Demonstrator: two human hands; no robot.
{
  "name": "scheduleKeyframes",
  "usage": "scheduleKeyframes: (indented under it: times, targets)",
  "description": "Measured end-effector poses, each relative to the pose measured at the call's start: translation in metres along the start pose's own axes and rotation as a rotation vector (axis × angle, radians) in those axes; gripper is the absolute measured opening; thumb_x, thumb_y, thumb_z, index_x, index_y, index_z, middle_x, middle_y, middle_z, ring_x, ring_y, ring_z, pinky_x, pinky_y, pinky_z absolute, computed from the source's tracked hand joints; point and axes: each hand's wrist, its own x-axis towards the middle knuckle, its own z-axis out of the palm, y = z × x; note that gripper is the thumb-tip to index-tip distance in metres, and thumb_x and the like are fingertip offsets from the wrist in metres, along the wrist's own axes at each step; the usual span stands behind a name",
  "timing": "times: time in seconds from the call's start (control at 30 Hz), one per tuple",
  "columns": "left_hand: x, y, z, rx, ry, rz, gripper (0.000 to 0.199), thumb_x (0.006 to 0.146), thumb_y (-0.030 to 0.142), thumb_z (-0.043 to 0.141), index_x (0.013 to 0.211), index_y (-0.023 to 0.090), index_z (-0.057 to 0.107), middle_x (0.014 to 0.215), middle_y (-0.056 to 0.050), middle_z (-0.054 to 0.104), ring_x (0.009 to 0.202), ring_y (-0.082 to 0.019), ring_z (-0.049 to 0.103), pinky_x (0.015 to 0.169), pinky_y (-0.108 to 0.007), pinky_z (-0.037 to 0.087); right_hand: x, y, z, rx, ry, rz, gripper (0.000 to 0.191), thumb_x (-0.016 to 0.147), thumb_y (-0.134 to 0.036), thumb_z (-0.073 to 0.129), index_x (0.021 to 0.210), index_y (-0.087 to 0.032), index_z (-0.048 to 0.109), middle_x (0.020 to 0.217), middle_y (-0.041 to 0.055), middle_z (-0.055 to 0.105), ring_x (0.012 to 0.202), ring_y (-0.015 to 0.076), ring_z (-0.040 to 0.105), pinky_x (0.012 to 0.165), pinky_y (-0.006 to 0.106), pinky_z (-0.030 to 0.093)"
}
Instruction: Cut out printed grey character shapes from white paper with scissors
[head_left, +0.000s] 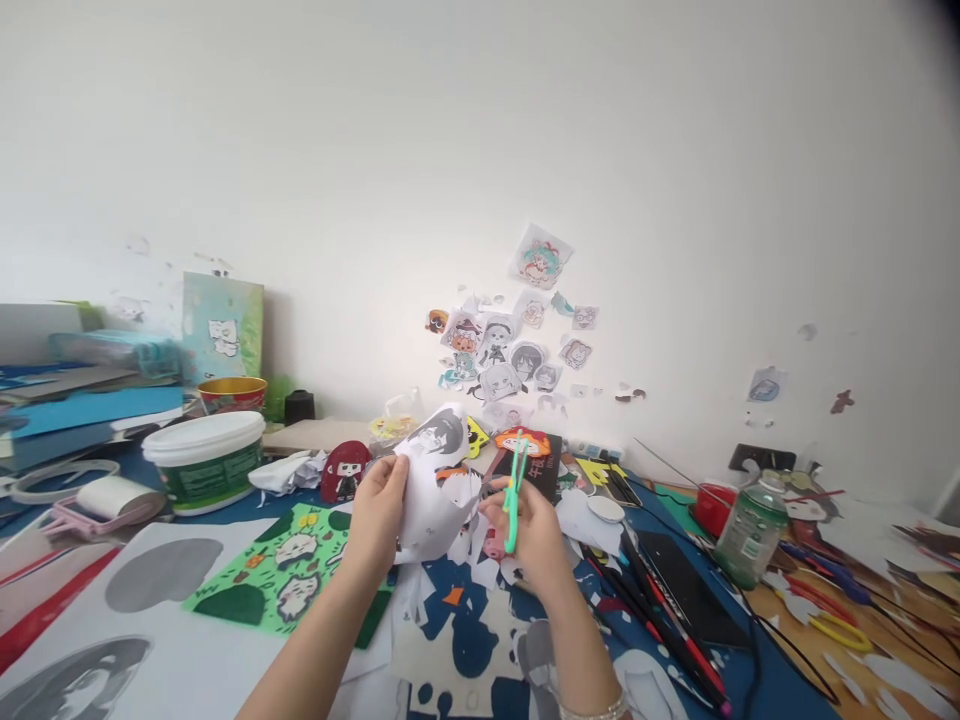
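Offcut paper (427, 655), riddled with cut holes, lies closest on the blue tabletop (476, 650). Just beyond, both hands are occupied and apart: the left hand (381, 495) pinches a printed sheet (431, 515) by its edge, raised above the clutter, and the right hand (535, 518) is closed around green scissors (513, 500) at the sheet's right side. Cutting a figure out seems the step in hand; the next move would call for turning the sheet to suit the scissors. Farther back, print on the white-lidded tub (217, 480) is too blurred to read, 午夜 shows on a black card (551, 468), and drawings (495, 345) cover the wall (360, 180) behind
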Motion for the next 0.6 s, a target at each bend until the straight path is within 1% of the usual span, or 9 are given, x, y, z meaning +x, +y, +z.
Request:
scheduleKeyframes:
  times: [0.07, 0.17, 0.23, 0.33, 0.4, 0.47, 0.5, 0.6]
  targets:
    - [0.001, 0.0, 0.0, -0.18, 0.055, -0.024, 0.032, 0.068, 0.048, 0.058, 0.081, 0.019, 0.056, 0.071, 0.0, 0.063, 0.067, -0.016, 0.057, 0.058, -0.023, 0.045, 0.0, 0.003, 0.008, -0.062, -0.041, 0.027, 0.042, 0.062, -0.036, 0.072, 0.096, -0.018, 0.057, 0.084, 0.0061, 0.065, 0.064, 0.0184, 0.06, 0.056, 0.029, 0.047]
    - [-0.001, 0.003, 0.004, -0.374, 0.105, -0.058, 0.025, 0.07, 0.04, 0.06, 0.082, 0.019, 0.056, 0.071, 0.0, 0.063, 0.065, -0.014, 0.058, 0.058, -0.023, 0.046, 0.0, 0.01, 0.019, -0.097, -0.052, 0.034, 0.041, 0.06, -0.035, 0.073, 0.094, -0.019, 0.059, 0.088, 0.0069, 0.065, 0.082, 0.0233, 0.061, 0.072, 0.034, 0.048]
    - [-0.005, 0.006, 0.007, -0.443, 0.126, -0.106, 0.019, 0.074, 0.034, 0.058, 0.085, 0.018, 0.057, 0.075, -0.001, 0.064, 0.064, -0.013, 0.059, 0.058, -0.023, 0.047, 0.0, 0.013, 0.023, -0.048, -0.059, 0.069, 0.041, 0.061, -0.037, 0.073, 0.095, -0.018, 0.06, 0.087, 0.0067, 0.066, 0.087, 0.0243, 0.061, 0.078, 0.036, 0.047]
    - [-0.011, 0.009, 0.012, -0.482, 0.13, -0.166, 0.014, 0.08, 0.027, 0.052, 0.09, 0.019, 0.058, 0.082, -0.002, 0.065, 0.064, -0.012, 0.06, 0.055, -0.022, 0.047, 0.0, 0.015, 0.029, 0.09, -0.082, 0.147, 0.044, 0.061, -0.038, 0.073, 0.098, -0.017, 0.06, 0.085, 0.007, 0.066, 0.084, 0.024, 0.062, 0.076, 0.035, 0.048]
    - [-0.014, 0.01, 0.015, -0.477, 0.11, -0.182, 0.014, 0.082, 0.026, 0.05, 0.092, 0.019, 0.058, 0.083, -0.002, 0.066, 0.063, -0.012, 0.06, 0.053, -0.021, 0.047, 0.0, 0.016, 0.031, 0.18, -0.078, 0.165, 0.046, 0.061, -0.038, 0.073, 0.099, -0.016, 0.06, 0.087, 0.0076, 0.067, 0.084, 0.0237, 0.062, 0.075, 0.034, 0.048]
    - [-0.016, 0.009, 0.016, -0.459, 0.054, -0.192, 0.018, 0.081, 0.029, 0.052, 0.095, 0.019, 0.058, 0.083, -0.004, 0.066, 0.064, -0.013, 0.061, 0.053, -0.021, 0.047, 0.0, 0.015, 0.032, 0.245, -0.06, 0.146, 0.047, 0.061, -0.037, 0.074, 0.1, -0.016, 0.059, 0.089, 0.008, 0.067, 0.086, 0.0237, 0.062, 0.075, 0.033, 0.049]
    - [-0.016, 0.009, 0.015, -0.448, -0.003, -0.2, 0.023, 0.081, 0.033, 0.052, 0.097, 0.018, 0.058, 0.083, -0.005, 0.067, 0.065, -0.014, 0.061, 0.054, -0.023, 0.047, 0.001, 0.015, 0.031, 0.262, -0.046, 0.13, 0.048, 0.061, -0.036, 0.074, 0.101, -0.016, 0.059, 0.091, 0.0082, 0.067, 0.087, 0.0237, 0.062, 0.075, 0.033, 0.049]
    - [-0.014, 0.012, 0.007, -0.337, -0.258, -0.208, 0.041, 0.076, 0.049, 0.055, 0.099, 0.015, 0.059, 0.084, -0.008, 0.067, 0.067, -0.018, 0.062, 0.054, -0.025, 0.047, 0.004, 0.014, 0.028, 0.231, 0.006, 0.087, 0.052, 0.058, -0.036, 0.076, 0.103, -0.015, 0.059, 0.089, 0.0085, 0.067, 0.086, 0.0249, 0.063, 0.073, 0.033, 0.05]
